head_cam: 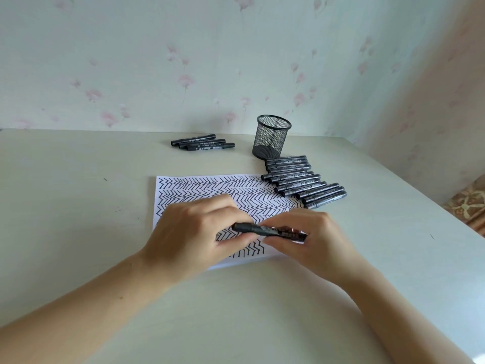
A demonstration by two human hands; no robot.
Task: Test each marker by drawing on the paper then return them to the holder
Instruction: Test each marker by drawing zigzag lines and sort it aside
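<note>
Both hands on one marker, right over the scribbled paper

Head view: left hand (pixel 189 232) pinches the marker (pixel 267 230) at its cap end, right hand (pixel 312 237) fingers (pixel 275 239) wrap the barrel; it lies level between them, just above the paper (pixel 210 190) on the counter (pixel 78 206).

1. There is a single view, from a camera worn on the person's head, so no second view overlaps with it.
2. It looks forward and down across the pale cream tabletop (pixel 78 206) toward the floral-papered wall (pixel 157 61) behind it.
3. The wide-angle lens bends the table's far edge and stretches both forearms at the bottom corners.
4. Nearest the lens are the left hand (pixel 189 235) and right hand (pixel 312 240), at centre frame.
5. Farther off stands the black wire-mesh cylindrical holder (pixel 271 137), near the wall.
</note>
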